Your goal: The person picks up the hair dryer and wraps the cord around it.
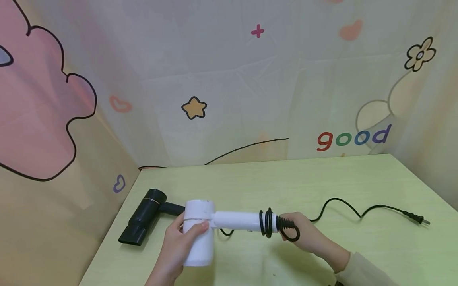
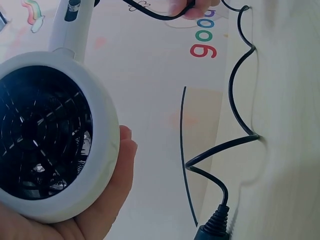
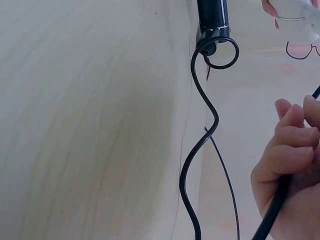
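Note:
My left hand [image 1: 175,246] holds a white hair dryer [image 1: 198,252] by its barrel, thumb across the front, above the table. The dryer's handle points to the right. Around the handle's end run a few turns of its black cord [image 1: 268,223]. My right hand [image 1: 304,234] grips that cord just past the handle. In the left wrist view the barrel's round end shows a dark grille [image 2: 45,135], with fingers [image 2: 112,195] curled round the rim. The right wrist view has the cord [image 3: 274,210] passing through the curled right hand [image 3: 290,165].
A black hair dryer [image 1: 143,218] lies at the table's left, its handle partly hidden behind the white one. Its wavy cord [image 1: 334,199] runs right across the table [image 1: 250,178] to a plug [image 1: 416,218]. A printed curtain [image 1: 229,79] hangs behind.

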Available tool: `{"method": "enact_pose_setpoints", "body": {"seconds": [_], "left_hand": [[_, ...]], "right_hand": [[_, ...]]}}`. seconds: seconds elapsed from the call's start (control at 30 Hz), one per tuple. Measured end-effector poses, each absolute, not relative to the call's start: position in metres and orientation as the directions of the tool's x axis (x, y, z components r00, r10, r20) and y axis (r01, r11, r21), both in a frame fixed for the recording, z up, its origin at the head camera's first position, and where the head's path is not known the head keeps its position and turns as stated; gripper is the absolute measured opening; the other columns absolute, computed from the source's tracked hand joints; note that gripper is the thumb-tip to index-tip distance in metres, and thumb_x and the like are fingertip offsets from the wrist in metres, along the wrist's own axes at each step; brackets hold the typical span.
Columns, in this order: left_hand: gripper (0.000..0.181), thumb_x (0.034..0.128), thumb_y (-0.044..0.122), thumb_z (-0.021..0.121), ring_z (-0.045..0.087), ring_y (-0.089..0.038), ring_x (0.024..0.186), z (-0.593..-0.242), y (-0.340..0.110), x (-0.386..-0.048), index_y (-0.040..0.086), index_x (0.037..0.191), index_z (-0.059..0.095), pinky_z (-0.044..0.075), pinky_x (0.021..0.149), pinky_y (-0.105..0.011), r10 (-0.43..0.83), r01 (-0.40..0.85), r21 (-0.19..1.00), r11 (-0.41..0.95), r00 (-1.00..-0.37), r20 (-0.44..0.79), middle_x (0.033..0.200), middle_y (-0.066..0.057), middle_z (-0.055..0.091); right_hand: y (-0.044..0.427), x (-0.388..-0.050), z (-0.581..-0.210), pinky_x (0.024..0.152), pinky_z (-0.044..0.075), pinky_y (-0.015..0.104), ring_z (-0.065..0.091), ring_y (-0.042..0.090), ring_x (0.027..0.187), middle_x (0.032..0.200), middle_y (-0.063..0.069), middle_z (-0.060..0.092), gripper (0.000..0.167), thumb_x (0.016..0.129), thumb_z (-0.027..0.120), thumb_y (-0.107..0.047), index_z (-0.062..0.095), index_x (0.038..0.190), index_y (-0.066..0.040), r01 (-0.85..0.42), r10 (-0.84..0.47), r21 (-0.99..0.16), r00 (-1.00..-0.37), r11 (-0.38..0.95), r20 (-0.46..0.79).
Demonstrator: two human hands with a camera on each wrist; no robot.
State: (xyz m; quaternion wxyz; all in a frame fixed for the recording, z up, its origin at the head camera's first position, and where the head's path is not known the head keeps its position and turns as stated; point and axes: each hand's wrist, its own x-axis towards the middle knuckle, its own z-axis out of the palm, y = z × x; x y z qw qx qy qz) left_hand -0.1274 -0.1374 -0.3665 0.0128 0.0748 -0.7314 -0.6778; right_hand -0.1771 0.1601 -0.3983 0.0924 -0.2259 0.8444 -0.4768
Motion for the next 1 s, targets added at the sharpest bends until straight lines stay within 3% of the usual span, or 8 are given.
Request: {"method": "enact_pose_setpoints", "body": {"seconds": [0.1,0.2,0.33,0.47,0.83,1.0], "left_hand": [[0.061,0.0813,0.021,0.072,0.062,-0.022,0.082,-0.367,-0.138,-0.127,0.007,0.135,0.047,0.053,0.067,-0.037,-0.102,-0.081,0.994,0.069,-0.992,-0.074,0.105,-0.019,0.06],[0.057,0.081,0.02,0.072,0.062,-0.022,0.08,-0.367,-0.139,-0.126,0.006,0.132,0.05,0.053,0.066,-0.037,-0.073,-0.07,0.995,0.066,-0.995,-0.066,0.104,-0.019,0.061],[0.056,0.0804,0.02,0.073,0.062,-0.023,0.08,-0.368,-0.139,-0.126,0.008,0.13,0.051,0.053,0.065,-0.038,-0.051,-0.077,0.994,0.077,-0.996,-0.073,0.105,-0.018,0.061],[0.056,0.0799,0.021,0.073,0.061,-0.023,0.08,-0.369,-0.14,-0.126,0.009,0.13,0.051,0.053,0.065,-0.038,-0.045,-0.083,0.992,0.09,-0.996,-0.08,0.106,-0.018,0.061],[0.058,0.0783,0.019,0.075,0.062,-0.023,0.077,-0.37,-0.141,-0.126,0.01,0.131,0.052,0.053,0.063,-0.038,-0.032,-0.057,0.991,0.122,-0.998,-0.053,0.104,-0.018,0.061],[0.058,0.0777,0.019,0.075,0.062,-0.023,0.075,-0.371,-0.141,-0.126,0.011,0.13,0.052,0.053,0.061,-0.038,-0.023,-0.051,0.987,0.155,-0.999,-0.048,0.102,-0.017,0.063]], "right_hand": [[0.162,-0.178,-0.397,0.052,0.035,0.02,0.04,0.003,0.056,0.064,-0.003,0.052,0.01,0.086,0.056,-0.004,0.064,0.08,0.0,-0.287,-0.453,-0.856,-0.889,0.43,0.071],[0.163,-0.179,-0.396,0.055,0.038,0.021,0.046,0.005,0.061,0.068,-0.002,0.058,0.018,0.092,0.058,-0.015,0.066,0.081,-0.002,-0.251,-0.409,-0.858,-0.911,0.449,0.052],[0.164,-0.179,-0.393,0.052,0.037,0.021,0.042,0.005,0.059,0.064,-0.003,0.053,0.029,0.093,0.058,-0.029,0.066,0.08,-0.005,-0.208,-0.352,-0.86,-0.935,0.467,0.035],[0.165,-0.179,-0.39,0.049,0.036,0.022,0.038,0.005,0.055,0.061,-0.004,0.046,0.03,0.093,0.059,-0.034,0.067,0.08,-0.007,-0.206,-0.318,-0.857,-0.947,0.472,0.052],[0.169,-0.177,-0.378,0.051,0.037,0.024,0.037,0.005,0.055,0.061,-0.004,0.043,0.023,0.094,0.058,-0.025,0.069,0.089,-0.005,-0.273,-0.313,-0.857,-0.939,0.437,0.139],[0.171,-0.176,-0.37,0.051,0.036,0.024,0.037,0.006,0.056,0.062,-0.004,0.041,0.023,0.092,0.06,-0.026,0.069,0.091,-0.006,-0.237,-0.277,-0.859,-0.954,0.453,0.117]]}}
